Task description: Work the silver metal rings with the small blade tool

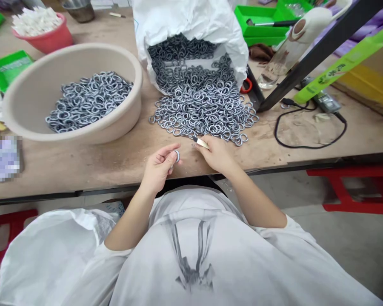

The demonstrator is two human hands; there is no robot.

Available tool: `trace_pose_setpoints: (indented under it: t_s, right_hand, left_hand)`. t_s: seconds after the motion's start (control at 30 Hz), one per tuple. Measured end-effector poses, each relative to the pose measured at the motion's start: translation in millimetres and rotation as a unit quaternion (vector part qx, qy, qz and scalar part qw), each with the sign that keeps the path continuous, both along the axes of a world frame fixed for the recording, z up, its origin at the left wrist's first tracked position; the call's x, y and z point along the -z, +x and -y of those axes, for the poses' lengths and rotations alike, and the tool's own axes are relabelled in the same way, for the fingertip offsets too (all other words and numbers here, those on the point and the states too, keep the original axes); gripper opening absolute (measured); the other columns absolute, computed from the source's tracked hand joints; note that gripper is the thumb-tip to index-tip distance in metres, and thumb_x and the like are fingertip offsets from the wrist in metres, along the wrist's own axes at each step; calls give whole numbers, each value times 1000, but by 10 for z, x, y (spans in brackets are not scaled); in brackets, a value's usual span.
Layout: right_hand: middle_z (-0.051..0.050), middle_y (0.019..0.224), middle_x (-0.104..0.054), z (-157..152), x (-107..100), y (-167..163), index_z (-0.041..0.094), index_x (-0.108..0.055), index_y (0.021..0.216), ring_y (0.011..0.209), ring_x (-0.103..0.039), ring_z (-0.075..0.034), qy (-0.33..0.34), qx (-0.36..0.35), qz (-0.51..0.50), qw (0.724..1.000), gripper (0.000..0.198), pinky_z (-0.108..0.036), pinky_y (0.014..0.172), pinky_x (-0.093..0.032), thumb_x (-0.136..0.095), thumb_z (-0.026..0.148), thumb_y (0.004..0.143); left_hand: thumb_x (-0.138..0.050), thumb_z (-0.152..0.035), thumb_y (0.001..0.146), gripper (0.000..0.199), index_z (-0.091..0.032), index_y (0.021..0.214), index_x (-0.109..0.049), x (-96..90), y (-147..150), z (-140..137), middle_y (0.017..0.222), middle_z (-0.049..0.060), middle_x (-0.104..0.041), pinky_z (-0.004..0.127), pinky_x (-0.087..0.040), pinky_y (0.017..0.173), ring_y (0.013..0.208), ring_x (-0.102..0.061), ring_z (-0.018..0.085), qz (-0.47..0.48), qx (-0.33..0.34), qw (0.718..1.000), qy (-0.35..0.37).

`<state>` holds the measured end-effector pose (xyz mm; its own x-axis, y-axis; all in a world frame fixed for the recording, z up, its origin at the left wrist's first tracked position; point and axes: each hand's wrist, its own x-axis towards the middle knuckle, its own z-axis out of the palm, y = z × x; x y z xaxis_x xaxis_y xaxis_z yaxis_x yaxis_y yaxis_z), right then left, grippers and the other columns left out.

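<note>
A grey ring (178, 156) is pinched between the thumb and fingers of my left hand (158, 168), just above the table's front part. My right hand (217, 154) grips a short tool with a cream handle and a dark tip (201, 143); its exact kind is not clear. The tip points left toward the ring, apart from it. Right behind my hands lies a loose pile of grey rings (207, 106), spilling from the mouth of a white sack (188, 19). More such rings lie in a large beige basin (127, 114) on the left.
A red bowl of white pieces (55, 40), a green tray (11, 70) and a metal bowl (79, 10) stand at the back left. On the right are a dark slanted post (309, 55), a clear bottle (274, 68), a black cable (309, 146) and green bins (258, 21). Red stools (341, 187) stand below.
</note>
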<state>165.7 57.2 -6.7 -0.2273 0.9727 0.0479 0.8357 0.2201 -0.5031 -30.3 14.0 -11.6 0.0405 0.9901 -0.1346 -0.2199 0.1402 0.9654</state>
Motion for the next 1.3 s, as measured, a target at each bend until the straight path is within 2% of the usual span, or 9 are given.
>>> trace_pose_setpoints:
  t_s: [0.07,0.2,0.3,0.47,0.6,0.7,0.8,0.9,1.3]
  right_hand:
    - [-4,85,-69,34,-31,16,20,-65,89,78,-59,-20,-29,-64,-93,993,19,-29,67,-35,-52,31,97]
    - [-2,84,-64,101,-89,-24,20,-61,86,79,-55,-16,-64,-149,-219,962,16,-28,72,-38,-50,27,96]
    - [1,76,-56,138,-99,-106,20,-56,80,74,-51,-15,-61,-111,-298,946,15,-28,70,-38,-55,29,92]
    - [0,84,-60,207,-103,-213,19,-60,94,80,-55,-15,-79,-91,-414,902,22,-28,76,-44,-66,39,86]
    - [-1,84,-63,244,-94,-232,19,-62,94,80,-57,-16,-74,-87,-404,908,38,-29,76,-44,-67,55,85]
    - [-2,80,-62,288,-95,-223,19,-61,90,76,-54,-16,13,-66,-334,940,46,-29,71,-41,-49,64,94]
    - [-4,75,-60,369,-125,-213,19,-58,80,71,-52,-16,90,-105,-223,965,49,-30,66,-35,-41,62,98]
    - [-3,71,-57,435,-155,-213,19,-55,74,65,-48,-15,123,-138,-167,968,49,-30,63,-30,-38,57,101]
    - [-2,65,-55,411,-162,-196,20,-53,68,61,-45,-15,112,-119,-129,978,52,-30,61,-26,-37,58,101]
  left_hand:
    - [-76,-53,78,45,-18,106,-74,-1,-7,-17,69,0,-62,21,-30,46,56,-49,9,-50,-15,998,34]
    - [-66,-63,82,49,-14,86,-73,-8,59,-7,68,2,-61,23,-37,53,57,-46,9,-124,50,990,41]
    - [-69,-68,76,53,-15,72,-65,7,152,20,62,0,-55,22,-35,51,54,-44,9,-93,100,991,1]
    - [-74,-63,72,51,-17,65,-52,-19,269,76,53,-5,-41,20,-20,40,43,-28,5,42,45,996,-68]
    - [-79,-53,70,49,-17,62,-47,-119,298,125,51,-8,-35,17,-19,38,41,-26,3,122,45,986,-100]
    - [-80,-52,70,49,-17,63,-46,-160,297,141,52,-8,-35,16,-19,37,40,-25,2,164,52,979,-111]
    - [-78,-51,74,49,-17,63,-44,-152,294,146,50,-9,-32,15,-21,37,40,-24,2,189,37,975,-111]
    - [-78,-52,75,51,-18,62,-42,-141,300,154,48,-9,-31,15,-22,37,39,-24,2,195,29,974,-110]
    - [-80,-49,72,50,-18,63,-42,-175,311,192,49,-9,-32,16,-21,37,39,-24,2,179,32,977,-112]
